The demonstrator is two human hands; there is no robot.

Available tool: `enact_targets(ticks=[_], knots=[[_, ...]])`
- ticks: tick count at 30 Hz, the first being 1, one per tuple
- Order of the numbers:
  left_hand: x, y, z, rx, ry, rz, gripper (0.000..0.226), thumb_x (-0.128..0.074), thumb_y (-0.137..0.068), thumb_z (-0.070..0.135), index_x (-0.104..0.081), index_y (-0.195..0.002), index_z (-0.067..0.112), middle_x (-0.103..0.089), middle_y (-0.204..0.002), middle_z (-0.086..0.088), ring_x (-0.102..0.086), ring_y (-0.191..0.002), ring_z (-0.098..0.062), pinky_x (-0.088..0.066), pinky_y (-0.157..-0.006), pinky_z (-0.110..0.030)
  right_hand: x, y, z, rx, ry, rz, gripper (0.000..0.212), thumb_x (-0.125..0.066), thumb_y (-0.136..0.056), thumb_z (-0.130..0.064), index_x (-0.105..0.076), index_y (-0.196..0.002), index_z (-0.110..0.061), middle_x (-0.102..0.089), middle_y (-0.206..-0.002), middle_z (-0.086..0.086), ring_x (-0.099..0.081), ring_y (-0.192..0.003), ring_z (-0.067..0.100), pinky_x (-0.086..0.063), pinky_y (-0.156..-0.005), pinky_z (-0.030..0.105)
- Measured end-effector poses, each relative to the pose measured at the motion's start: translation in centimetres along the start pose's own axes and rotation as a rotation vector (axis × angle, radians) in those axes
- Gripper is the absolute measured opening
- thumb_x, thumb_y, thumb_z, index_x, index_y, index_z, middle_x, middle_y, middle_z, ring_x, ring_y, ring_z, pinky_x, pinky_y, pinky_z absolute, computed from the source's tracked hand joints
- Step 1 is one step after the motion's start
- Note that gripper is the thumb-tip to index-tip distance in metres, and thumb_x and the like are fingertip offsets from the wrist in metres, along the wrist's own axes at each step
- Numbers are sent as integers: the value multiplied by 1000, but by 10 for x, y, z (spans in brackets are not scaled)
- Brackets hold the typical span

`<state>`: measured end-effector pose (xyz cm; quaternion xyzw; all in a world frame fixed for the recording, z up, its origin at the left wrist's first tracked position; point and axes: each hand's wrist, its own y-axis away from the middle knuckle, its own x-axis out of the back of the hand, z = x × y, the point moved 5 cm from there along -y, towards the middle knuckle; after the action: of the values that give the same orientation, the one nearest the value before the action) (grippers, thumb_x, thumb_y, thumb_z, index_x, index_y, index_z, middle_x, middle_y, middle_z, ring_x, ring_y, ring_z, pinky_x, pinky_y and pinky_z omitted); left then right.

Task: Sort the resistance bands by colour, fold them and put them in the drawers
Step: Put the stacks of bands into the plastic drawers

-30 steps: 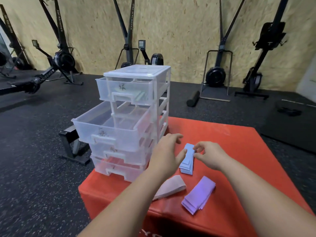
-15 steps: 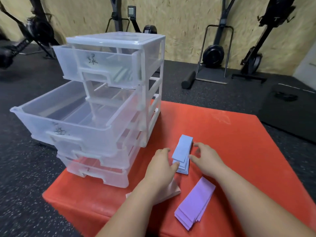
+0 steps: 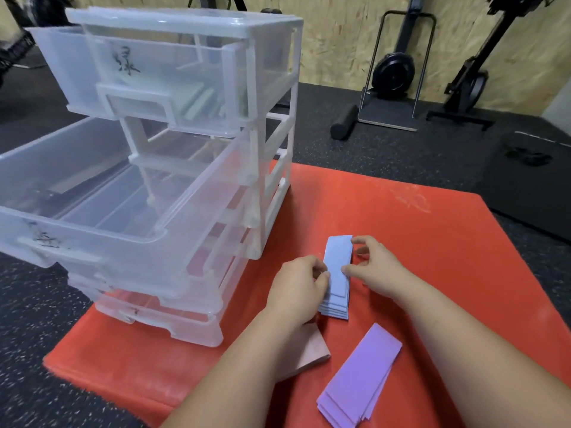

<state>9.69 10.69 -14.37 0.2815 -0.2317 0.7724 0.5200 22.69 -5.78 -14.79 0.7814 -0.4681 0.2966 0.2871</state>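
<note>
Your left hand (image 3: 298,284) and right hand (image 3: 375,267) are both on the blue band stack (image 3: 338,267). Left fingers curl against its left long edge; right thumb and fingertips pinch the right edge. The stack lies flat on the red plyo box (image 3: 432,242), just right of the drawer unit (image 3: 272,143), with its layers slightly fanned at the near end.

The purple band stack (image 3: 361,378) is nearer you, apart from the blue one and untouched. The pink folded band (image 3: 309,350) is partly hidden under your left forearm.

The top drawer (image 3: 92,66) is partly out, with green bands (image 3: 194,98) inside. The second drawer (image 3: 123,242) is pulled far out, with handwritten marking on its front. Can't tell what's in the lower drawers.
</note>
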Motion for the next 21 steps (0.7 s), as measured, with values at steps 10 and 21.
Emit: enact_targets(ticks=[10, 21], knots=[[-12, -4, -2, -13, -44, -106, 50, -76, -86, 35, -57, -133, 37, -60, -115, 8, -66, -92, -15, -58, -86, -42, 6, -19, -8, 72, 159, 19, 75, -74, -92, -34, -40, -157, -17, -45, -155, 9, -56, -130, 26, -41, -114, 38], [-14, -5, 0, -71, -75, -140, 52, -67, -97, 41, -56, -146, 29, -54, -132, 5, -63, -113, -18, -54, -97, -41, 6, -31, -16, 15, 156, -146, 50, -84, -81, -25, -65, -126, -20, -71, -118, 2, -68, -103, 23, -55, -97, 42]])
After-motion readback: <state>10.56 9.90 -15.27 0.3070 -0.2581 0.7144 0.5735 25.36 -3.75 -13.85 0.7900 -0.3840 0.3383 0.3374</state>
